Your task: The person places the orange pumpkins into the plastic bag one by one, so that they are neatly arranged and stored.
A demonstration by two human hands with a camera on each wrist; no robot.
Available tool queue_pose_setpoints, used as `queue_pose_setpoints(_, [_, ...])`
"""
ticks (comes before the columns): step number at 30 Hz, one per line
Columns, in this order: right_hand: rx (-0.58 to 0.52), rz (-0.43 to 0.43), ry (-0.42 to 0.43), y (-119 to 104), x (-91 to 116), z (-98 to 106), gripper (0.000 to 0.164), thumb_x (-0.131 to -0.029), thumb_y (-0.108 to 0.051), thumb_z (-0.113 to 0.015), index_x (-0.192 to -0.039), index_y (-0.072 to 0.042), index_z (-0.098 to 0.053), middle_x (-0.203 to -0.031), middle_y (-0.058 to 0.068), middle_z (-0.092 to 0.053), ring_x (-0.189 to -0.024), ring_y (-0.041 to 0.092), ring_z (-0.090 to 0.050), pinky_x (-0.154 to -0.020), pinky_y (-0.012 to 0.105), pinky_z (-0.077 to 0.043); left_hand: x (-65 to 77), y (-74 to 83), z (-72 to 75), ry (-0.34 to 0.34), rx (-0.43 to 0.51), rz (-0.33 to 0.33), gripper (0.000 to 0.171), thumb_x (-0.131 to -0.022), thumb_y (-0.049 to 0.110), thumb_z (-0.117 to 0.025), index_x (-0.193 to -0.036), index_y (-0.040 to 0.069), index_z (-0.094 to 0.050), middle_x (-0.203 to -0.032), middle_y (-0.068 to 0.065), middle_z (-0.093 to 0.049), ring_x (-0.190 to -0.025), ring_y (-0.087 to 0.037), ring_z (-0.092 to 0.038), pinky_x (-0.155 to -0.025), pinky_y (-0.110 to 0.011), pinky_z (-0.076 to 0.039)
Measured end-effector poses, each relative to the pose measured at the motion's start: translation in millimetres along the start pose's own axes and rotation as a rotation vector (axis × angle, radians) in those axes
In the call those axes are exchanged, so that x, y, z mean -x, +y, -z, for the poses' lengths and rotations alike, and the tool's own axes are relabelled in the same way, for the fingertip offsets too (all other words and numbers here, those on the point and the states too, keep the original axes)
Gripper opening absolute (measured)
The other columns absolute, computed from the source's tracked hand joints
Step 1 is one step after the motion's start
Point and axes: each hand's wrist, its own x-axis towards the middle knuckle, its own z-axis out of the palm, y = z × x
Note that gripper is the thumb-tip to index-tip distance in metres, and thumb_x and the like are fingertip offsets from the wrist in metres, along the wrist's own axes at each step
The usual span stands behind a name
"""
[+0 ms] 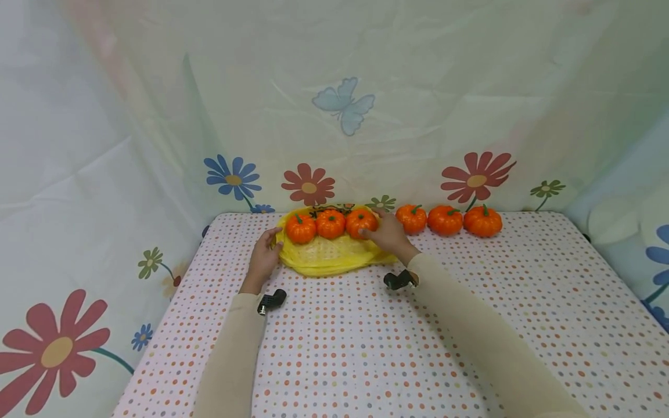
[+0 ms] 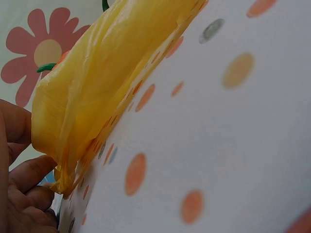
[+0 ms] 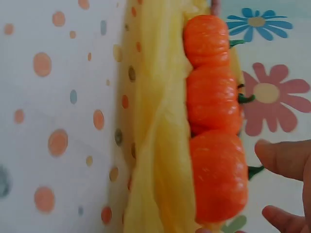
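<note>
A yellow plastic bag point(image 1: 326, 264) lies spread on the table with three small orange pumpkins point(image 1: 331, 224) in a row on it, green stems up. My left hand point(image 1: 264, 258) is at the bag's left edge; in the left wrist view its fingers point(image 2: 31, 174) pinch the gathered yellow plastic point(image 2: 97, 92). My right hand point(image 1: 389, 235) spreads around the rightmost pumpkin point(image 1: 360, 223) on the bag. In the right wrist view, that hand's upper finger point(image 3: 282, 158) stands near this pumpkin point(image 3: 218, 179), apart from its side. Other fingertips are partly cut off below.
Three more orange pumpkins, among them a middle one point(image 1: 445, 220), stand in a row on the dotted tablecloth point(image 1: 334, 360) right of the bag. A flowered curtain point(image 1: 251, 116) hangs close behind the table's back edge. Small black cameras point(image 1: 399, 280) sit on both wrists.
</note>
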Motion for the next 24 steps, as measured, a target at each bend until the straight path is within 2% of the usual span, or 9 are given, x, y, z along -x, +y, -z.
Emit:
queue_pose_setpoints(3, [-0.078, -0.013, 0.075, 6, 9, 13, 0.064, -0.092, -0.029, -0.067, -0.148, -0.011, -0.043, -0.151, 0.018, -0.044, -0.130, 0.040, -0.047, -0.105, 0.053, -0.046, -0.1, -0.6, 0.3, -0.002, -0.001, -0.005, 0.040, -0.102, 0.017, -0.052, -0.141, 0.023, -0.049, -0.158, 0.001, -0.039, -0.150, -0.016, -0.027, -0.125, -0.041, -0.021])
queue_pose_setpoints(6, [-0.132, -0.008, 0.195, 17, 17, 25, 0.046, -0.093, -0.028, -0.066, -0.135, -0.010, -0.057, -0.139, 0.015, -0.056, -0.113, 0.035, -0.057, -0.087, 0.044, -0.054, -0.1, -1.1, 0.9, 0.002, -0.010, -0.012, 0.040, -0.102, 0.017, -0.052, -0.141, 0.023, -0.049, -0.157, 0.001, -0.039, -0.150, -0.017, -0.028, -0.125, -0.042, -0.021])
queue_pose_setpoints(9, [-0.144, -0.010, 0.297, 29, 23, 35, 0.033, -0.093, -0.030, -0.066, -0.118, -0.007, -0.067, -0.123, 0.013, -0.065, -0.100, 0.030, -0.060, -0.077, 0.033, -0.052, 0.2, -2.0, 1.7, 0.008, -0.019, -0.019, 0.040, -0.102, 0.017, -0.052, -0.141, 0.022, -0.049, -0.157, 0.000, -0.040, -0.150, -0.018, -0.028, -0.125, -0.042, -0.022])
queue_pose_setpoints(12, [-0.148, -0.061, 0.338, 40, 26, 42, 0.031, -0.094, -0.033, -0.066, -0.111, -0.008, -0.068, -0.117, 0.013, -0.066, -0.099, 0.028, -0.058, -0.077, 0.029, -0.048, 1.3, -2.8, 2.4, 0.010, -0.018, -0.027, 0.040, -0.102, 0.015, -0.051, -0.141, 0.021, -0.049, -0.157, 0.000, -0.040, -0.150, -0.018, -0.028, -0.125, -0.041, -0.022])
queue_pose_setpoints(15, [-0.158, -0.116, 0.361, 49, 27, 45, 0.036, -0.093, -0.032, -0.066, -0.119, -0.007, -0.063, -0.121, 0.015, -0.063, -0.104, 0.030, -0.055, -0.082, 0.032, -0.047, 1.9, -3.4, 2.4, 0.007, -0.014, -0.034, 0.040, -0.102, 0.015, -0.051, -0.141, 0.020, -0.048, -0.157, -0.001, -0.040, -0.150, -0.018, -0.028, -0.125, -0.041, -0.022])
queue_pose_setpoints(19, [-0.143, -0.163, 0.360, 58, 25, 47, 0.056, -0.091, -0.031, -0.069, -0.137, -0.008, -0.049, -0.126, 0.018, -0.057, -0.108, 0.032, -0.052, -0.089, 0.038, -0.048, 1.7, -3.9, 1.8, 0.004, -0.017, -0.036, 0.040, -0.102, 0.016, -0.051, -0.142, 0.020, -0.048, -0.157, -0.001, -0.040, -0.150, -0.018, -0.028, -0.125, -0.042, -0.022])
queue_pose_setpoints(24, [-0.022, -0.172, 0.293, 67, 21, 49, 0.084, -0.087, -0.043, -0.073, -0.152, -0.009, -0.030, -0.116, 0.018, -0.055, -0.096, 0.030, -0.052, -0.076, 0.033, -0.047, 0.9, -2.7, 0.6, 0.000, -0.021, -0.041, 0.040, -0.101, 0.017, -0.052, -0.141, 0.021, -0.048, -0.157, 0.000, -0.040, -0.150, -0.018, -0.029, -0.125, -0.042, -0.022])
